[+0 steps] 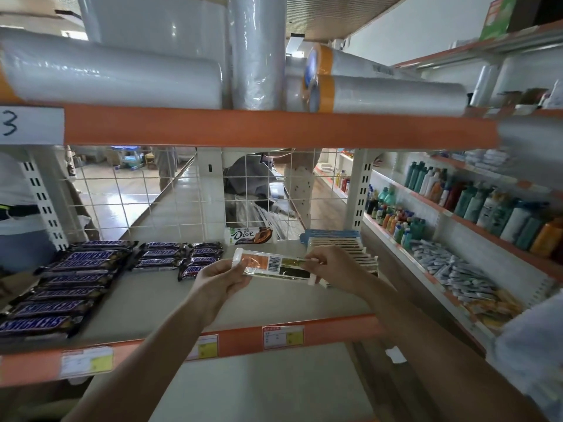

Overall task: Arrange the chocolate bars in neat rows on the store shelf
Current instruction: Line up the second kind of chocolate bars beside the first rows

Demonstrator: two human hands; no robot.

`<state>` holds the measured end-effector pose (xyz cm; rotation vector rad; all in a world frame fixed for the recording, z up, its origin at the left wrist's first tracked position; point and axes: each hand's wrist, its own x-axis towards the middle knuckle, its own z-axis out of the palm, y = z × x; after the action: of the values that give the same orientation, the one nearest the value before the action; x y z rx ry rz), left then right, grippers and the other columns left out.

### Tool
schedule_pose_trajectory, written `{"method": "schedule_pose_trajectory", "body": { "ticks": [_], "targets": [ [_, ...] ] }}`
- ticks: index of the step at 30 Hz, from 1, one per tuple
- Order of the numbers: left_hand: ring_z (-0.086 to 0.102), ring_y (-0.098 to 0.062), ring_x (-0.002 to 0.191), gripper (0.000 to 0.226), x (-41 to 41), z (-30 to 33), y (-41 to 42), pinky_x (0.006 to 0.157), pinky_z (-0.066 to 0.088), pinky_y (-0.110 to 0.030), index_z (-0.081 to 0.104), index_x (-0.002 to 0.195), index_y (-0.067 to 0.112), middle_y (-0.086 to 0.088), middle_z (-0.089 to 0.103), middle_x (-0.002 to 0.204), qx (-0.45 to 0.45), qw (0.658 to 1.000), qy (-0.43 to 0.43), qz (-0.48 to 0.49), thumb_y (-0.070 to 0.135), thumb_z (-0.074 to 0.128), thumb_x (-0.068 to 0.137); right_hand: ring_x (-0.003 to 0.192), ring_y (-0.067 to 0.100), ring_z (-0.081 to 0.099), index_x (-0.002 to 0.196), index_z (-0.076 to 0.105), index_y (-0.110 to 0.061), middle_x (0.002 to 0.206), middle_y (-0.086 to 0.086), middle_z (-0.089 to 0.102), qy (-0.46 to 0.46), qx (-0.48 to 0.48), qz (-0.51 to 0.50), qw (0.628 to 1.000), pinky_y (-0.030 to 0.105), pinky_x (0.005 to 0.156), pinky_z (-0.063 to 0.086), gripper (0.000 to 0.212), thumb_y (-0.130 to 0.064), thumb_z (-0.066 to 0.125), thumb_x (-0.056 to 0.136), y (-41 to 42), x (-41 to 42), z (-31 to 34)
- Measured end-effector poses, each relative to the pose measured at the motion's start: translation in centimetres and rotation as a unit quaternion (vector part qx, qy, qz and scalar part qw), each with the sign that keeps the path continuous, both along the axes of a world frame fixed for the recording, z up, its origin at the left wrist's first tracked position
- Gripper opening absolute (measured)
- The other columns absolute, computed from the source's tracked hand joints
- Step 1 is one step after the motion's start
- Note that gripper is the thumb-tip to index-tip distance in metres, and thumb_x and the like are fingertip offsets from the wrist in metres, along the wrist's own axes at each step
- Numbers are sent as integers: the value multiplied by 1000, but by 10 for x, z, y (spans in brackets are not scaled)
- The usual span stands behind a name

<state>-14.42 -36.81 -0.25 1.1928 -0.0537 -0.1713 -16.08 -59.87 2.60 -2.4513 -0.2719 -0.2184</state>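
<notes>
Head view: both hands hold one chocolate bar (275,267) back side up, just above the shelf (170,287). The left hand (222,277) pinches its left end; the right hand (330,266) has its grip pinched on the right end. Snickers bars (73,269) lie in rows at left. A Dove bar (251,235) stands against the wire grid (182,190) behind.

Glossy floor (122,193) shines behind the wire-mesh panel (189,190)

Both hands (224,280) (332,266) forward, fingers pinched.
</notes>
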Motion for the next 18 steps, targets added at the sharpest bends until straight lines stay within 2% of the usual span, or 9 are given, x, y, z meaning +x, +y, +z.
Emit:
{"method": "schedule_pose_trajectory", "body": {
  "ticks": [4, 7, 9, 10, 12, 13, 16, 18],
  "targets": [
    [68, -13, 61, 9, -1, 1, 4, 78, 55, -27, 64, 90, 5, -8, 71, 73, -22, 999, 23, -2, 13, 60, 85, 75, 9, 57, 101, 69, -15, 91, 3, 70, -91, -30, -27, 995, 24, 65, 39, 21, -30, 59, 90, 8, -3, 1],
    [67, -23, 72, 31, 2, 1, 5, 74, 56, -36, 57, 92, 8, -14, 67, 88, -29, 995, 91, -2, 38, 58, 84, 79, 14, 61, 102, 67, -16, 91, -1, 69, -184, -90, -56, 977, 27, 69, 43, 23, -33, 55, 92, 12, -4, 0],
    [67, -23, 66, 46, 3, 1, 7, 72, 52, -36, 54, 89, 7, -14, 69, 84, -12, 991, 132, -13, 53, 50, 86, 72, 17, 63, 92, 69, -15, 83, -1, 68, -292, -167, -52, 940, 25, 65, 43, 22, -31, 53, 92, 13, -7, -1],
    [67, -20, 61, 50, 2, 1, 8, 72, 52, -35, 55, 90, 7, -13, 71, 80, -3, 990, 138, -21, 56, 47, 86, 66, 17, 63, 84, 69, -15, 75, -2, 67, -365, -214, -48, 905, 23, 63, 44, 25, -31, 51, 91, 12, -7, -2],
    [66, -16, 55, 52, 0, 1, 7, 71, 53, -34, 59, 90, 5, -10, 72, 74, 1, 991, 130, -32, 55, 45, 87, 58, 16, 59, 75, 68, -15, 67, -1, 63, -486, -281, -29, 827, 26, 60, 47, 29, -31, 48, 90, 11, -6, -8],
    [66, -14, 54, 49, -1, 1, 6, 69, 54, -33, 60, 88, 4, -9, 72, 73, -1, 992, 124, -32, 50, 47, 88, 58, 17, 58, 76, 66, -14, 67, 0, 62, -523, -292, -15, 800, 29, 62, 47, 27, -29, 49, 90, 11, -5, -12],
    [63, -10, 48, 33, -5, 1, 5, 70, 55, -29, 63, 81, 0, -8, 72, 67, -3, 995, 102, -15, 30, 52, 91, 66, 19, 60, 94, 55, -13, 75, 1, 65, -566, -305, 21, 766, 30, 75, 43, 7, -16, 53, 88, 8, -2, -22],
    [57, -8, 45, 30, -5, 0, 6, 70, 56, -28, 68, 75, 2, -11, 70, 67, -19, 995, 100, -3, 24, 55, 91, 72, 19, 63, 100, 52, -12, 81, 2, 67, -569, -330, 39, 752, 32, 81, 45, 13, -10, 53, 86, 7, -1, -27]
  ]
}}
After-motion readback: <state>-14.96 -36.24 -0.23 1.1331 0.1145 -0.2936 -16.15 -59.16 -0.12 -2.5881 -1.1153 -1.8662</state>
